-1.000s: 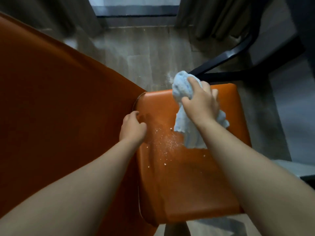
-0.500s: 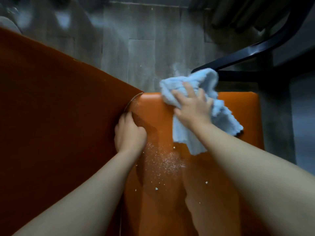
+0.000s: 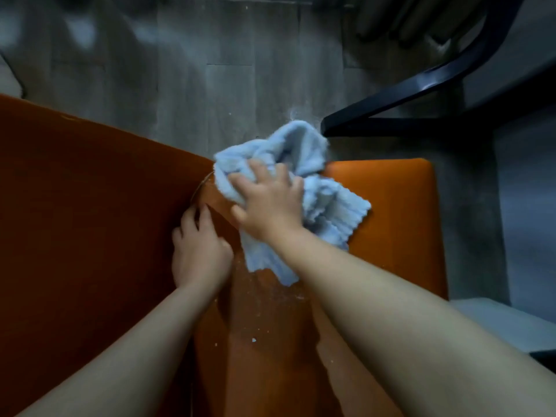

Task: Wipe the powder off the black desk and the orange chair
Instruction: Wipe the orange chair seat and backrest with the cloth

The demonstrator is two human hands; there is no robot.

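The powder (image 3: 270, 299) is lying as a scatter of white specks on the seat (image 3: 391, 212) of the orange chair (image 3: 355, 371), in the strip between the two forearms and just on the near side of the cloth (image 3: 304, 155), with one larger fleck (image 3: 253, 340) sitting closer to the camera. The pale blue cloth is bunching up at the seat's far edge, near the corner where the seat is meeting the back (image 3: 90, 221); part of it is spreading flat over the seat to the right and a tail is trailing down toward the powder. The right grip (image 3: 270, 203) is lying palm down on the cloth, its fingers spreading and bending into the folds, its thumb sticking out to the left, so it is grasping the cloth and holding it against the seat. The left grip (image 3: 198, 254) is released and holding nothing; it is resting at the seam between seat and back, fingers pointing away from the camera and lying against the back. Both forearms are reaching in bare from the bottom edge. Beyond the chair a grey plank floor (image 3: 210, 85) is showing, with a faint dusting of white just past the cloth. A black frame (image 3: 421, 85) is slanting across the upper right, its lower end standing near the cloth.
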